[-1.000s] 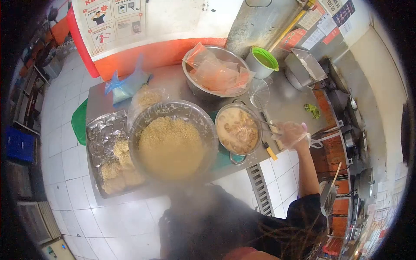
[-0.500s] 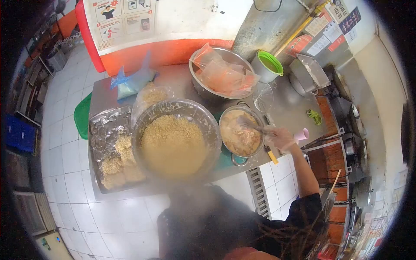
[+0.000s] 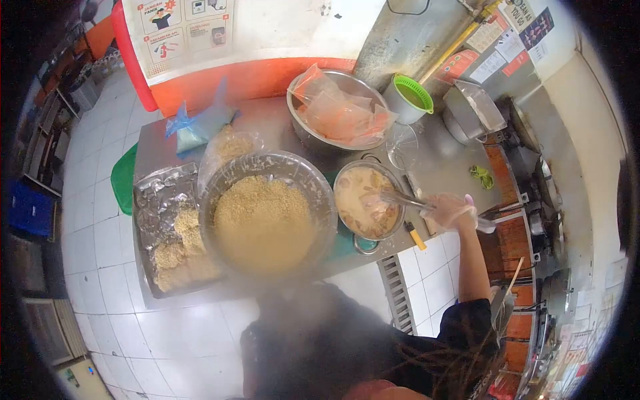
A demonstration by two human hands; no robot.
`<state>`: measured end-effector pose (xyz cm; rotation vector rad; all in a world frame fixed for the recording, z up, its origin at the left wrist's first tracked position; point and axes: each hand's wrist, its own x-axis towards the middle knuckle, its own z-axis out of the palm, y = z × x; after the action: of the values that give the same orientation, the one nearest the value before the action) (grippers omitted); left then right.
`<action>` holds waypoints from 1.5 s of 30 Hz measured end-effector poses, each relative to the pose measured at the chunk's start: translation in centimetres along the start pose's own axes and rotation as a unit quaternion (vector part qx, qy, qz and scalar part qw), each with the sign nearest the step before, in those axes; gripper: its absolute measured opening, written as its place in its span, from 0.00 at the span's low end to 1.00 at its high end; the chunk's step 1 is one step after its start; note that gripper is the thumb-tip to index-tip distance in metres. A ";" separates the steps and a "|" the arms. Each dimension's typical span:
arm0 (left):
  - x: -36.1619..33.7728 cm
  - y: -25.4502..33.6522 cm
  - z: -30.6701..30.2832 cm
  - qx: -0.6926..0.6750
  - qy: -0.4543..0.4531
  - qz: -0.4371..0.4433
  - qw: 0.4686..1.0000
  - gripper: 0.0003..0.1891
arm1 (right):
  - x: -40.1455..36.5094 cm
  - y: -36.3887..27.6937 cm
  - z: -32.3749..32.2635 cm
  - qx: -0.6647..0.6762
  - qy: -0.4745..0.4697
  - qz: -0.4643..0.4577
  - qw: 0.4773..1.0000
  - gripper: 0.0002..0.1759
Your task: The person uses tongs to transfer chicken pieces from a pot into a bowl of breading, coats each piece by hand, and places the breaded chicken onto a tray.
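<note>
My right hand [image 3: 448, 212], in a clear plastic glove, is closed around a pair of metal tongs [image 3: 408, 199]. The tongs' tips reach into a two-handled pot [image 3: 352, 167] of cloudy, pale liquid with pieces that look like raw meat. To the left of the pot stands a large metal basin [image 3: 325, 183] of pale, crumbly coating, wetter-looking toward the front. A foil-lined tray [image 3: 157, 193] beside the basin carries crumb-coated pieces at its near end. My left hand is out of sight; steam or a lens smear blurs the area at the basin's front edge.
Behind the pot are a metal bowl [image 3: 303, 127] of plastic bags and a white tub with a green rim [image 3: 413, 92]. A yellow-handled knife [image 3: 417, 237] lies right of the pot. A blue plastic bag [image 3: 200, 130] sits at the back left. Stoves line the right.
My right hand has shifted slightly right, and more of the tongs now shows above the liquid. The pieces in the pot look more submerged.
</note>
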<state>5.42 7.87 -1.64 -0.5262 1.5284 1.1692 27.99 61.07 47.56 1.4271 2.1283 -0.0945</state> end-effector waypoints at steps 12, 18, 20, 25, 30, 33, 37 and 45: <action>0.1 0.2 0.0 0.005 -0.001 0.008 1.000 0.16 | 8.8 1.5 2.7 -0.066 0.070 -0.197 0.976 0.20; 0.2 -0.2 0.2 0.001 0.001 0.003 1.000 0.16 | 6.7 3.0 2.0 0.036 0.160 -0.195 0.967 0.19; 0.2 -0.2 0.2 0.000 0.002 0.003 1.000 0.16 | 6.4 3.0 2.1 0.028 0.171 -0.193 0.966 0.21; 0.3 -0.1 0.4 0.000 0.001 -0.001 1.000 0.16 | 3.9 0.8 6.4 -0.083 0.145 -0.097 0.981 0.25; 0.3 -0.7 0.1 -0.002 0.002 -0.007 1.000 0.16 | 0.3 0.8 7.1 -0.034 0.091 -0.199 0.975 0.27; 0.2 -0.5 0.0 0.003 0.000 -0.006 1.000 0.16 | 0.6 0.6 4.6 0.007 0.006 -0.178 0.984 0.28; 0.5 -0.3 0.2 0.004 -0.001 -0.002 1.000 0.16 | 2.9 -1.6 3.5 0.082 0.032 -0.152 0.984 0.28; 0.5 -0.6 0.1 -0.005 0.003 0.009 1.000 0.16 | 7.3 0.7 5.5 0.399 -0.127 -0.070 0.906 0.21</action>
<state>5.79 7.81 -2.38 -0.5249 1.5355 1.1902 28.97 65.46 39.56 1.5474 2.0397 -1.2596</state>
